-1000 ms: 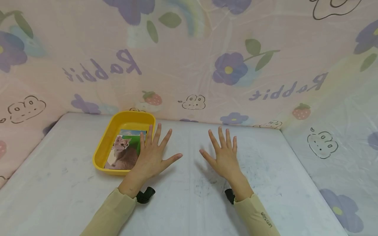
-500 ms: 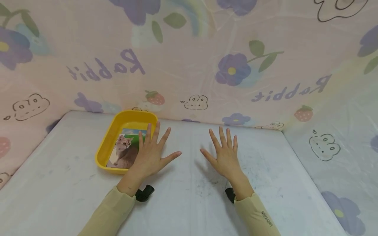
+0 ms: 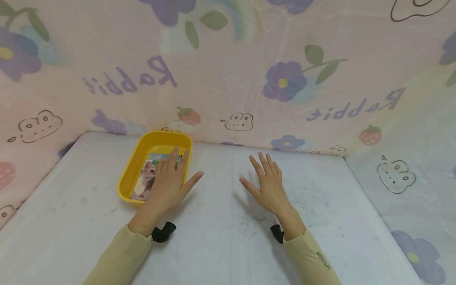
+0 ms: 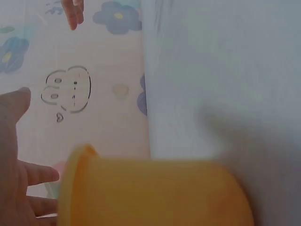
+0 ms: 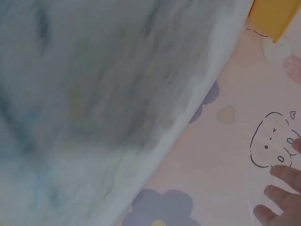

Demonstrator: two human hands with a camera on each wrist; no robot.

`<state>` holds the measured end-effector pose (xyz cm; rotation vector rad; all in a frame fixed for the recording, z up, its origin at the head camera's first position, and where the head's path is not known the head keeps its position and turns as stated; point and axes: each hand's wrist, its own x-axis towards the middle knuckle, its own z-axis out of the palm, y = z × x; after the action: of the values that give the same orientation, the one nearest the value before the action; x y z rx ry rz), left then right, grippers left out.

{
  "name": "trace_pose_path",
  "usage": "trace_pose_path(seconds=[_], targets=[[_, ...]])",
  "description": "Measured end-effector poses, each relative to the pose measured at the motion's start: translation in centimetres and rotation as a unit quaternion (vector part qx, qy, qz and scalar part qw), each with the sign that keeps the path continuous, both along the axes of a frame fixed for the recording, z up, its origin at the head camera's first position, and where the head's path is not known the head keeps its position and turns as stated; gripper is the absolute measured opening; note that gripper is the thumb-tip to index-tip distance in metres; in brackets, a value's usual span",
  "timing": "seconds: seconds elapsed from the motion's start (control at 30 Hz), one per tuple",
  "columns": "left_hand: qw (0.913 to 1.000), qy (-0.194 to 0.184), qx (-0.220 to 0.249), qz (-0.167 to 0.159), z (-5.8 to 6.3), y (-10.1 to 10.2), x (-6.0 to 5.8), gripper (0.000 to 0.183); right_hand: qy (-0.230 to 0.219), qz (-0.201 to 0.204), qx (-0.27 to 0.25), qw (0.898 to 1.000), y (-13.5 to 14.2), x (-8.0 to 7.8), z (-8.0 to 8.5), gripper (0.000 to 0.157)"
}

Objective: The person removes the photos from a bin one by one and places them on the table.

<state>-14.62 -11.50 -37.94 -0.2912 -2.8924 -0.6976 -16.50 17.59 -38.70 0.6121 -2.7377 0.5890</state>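
Observation:
A yellow plastic tray [image 3: 132, 168] stands on the left of the table, with a picture of a cat [image 3: 143, 185] lying in it. My left hand [image 3: 167, 182] hovers above the tray's right side, fingers straight and thumb spread, covering part of the picture. In the left wrist view the tray [image 4: 155, 193] fills the bottom, the fingers beside its rim. Right of the middle, my right hand [image 3: 270, 186] is held over the white table with straight fingers and nothing in it. Its fingers [image 5: 284, 176] appear at the right edge of the right wrist view.
The white table top [image 3: 221, 237] has dark smudges on its right part. A pink printed curtain [image 3: 221, 71] with flowers and rabbits hangs behind it and along both sides. Black wrist devices [image 3: 164, 232] show under both sleeves.
My left hand has moved left, further over the tray and the cat picture. The right hand's fingers have drawn closer together while it stays in nearly the same place.

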Motion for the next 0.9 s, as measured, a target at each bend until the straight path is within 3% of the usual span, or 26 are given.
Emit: trace_pose_path(seconds=[0.13, 0.27, 0.5, 0.9], targets=[[0.9998, 0.002, 0.004, 0.018, 0.4, -1.6, -0.1, 0.082, 0.029, 0.030, -0.040, 0.998, -0.3, -0.2, 0.0, 0.066], [0.9987, 0.030, 0.021, 0.037, 0.7, -3.4, -0.1, 0.065, 0.041, 0.043, -0.060, 0.996, -0.6, -0.2, -0.1, 0.062], [0.9975, 0.041, 0.046, 0.036, 0.4, -6.3, 0.1, 0.051, -0.013, 0.034, -0.067, 0.997, -1.0, 0.1, 0.2, 0.059], [0.9952, 0.034, 0.030, 0.086, -1.0, -10.7, 0.3, 0.049, -0.063, 0.032, -0.053, 0.996, -1.8, 0.4, 0.4, 0.057]])
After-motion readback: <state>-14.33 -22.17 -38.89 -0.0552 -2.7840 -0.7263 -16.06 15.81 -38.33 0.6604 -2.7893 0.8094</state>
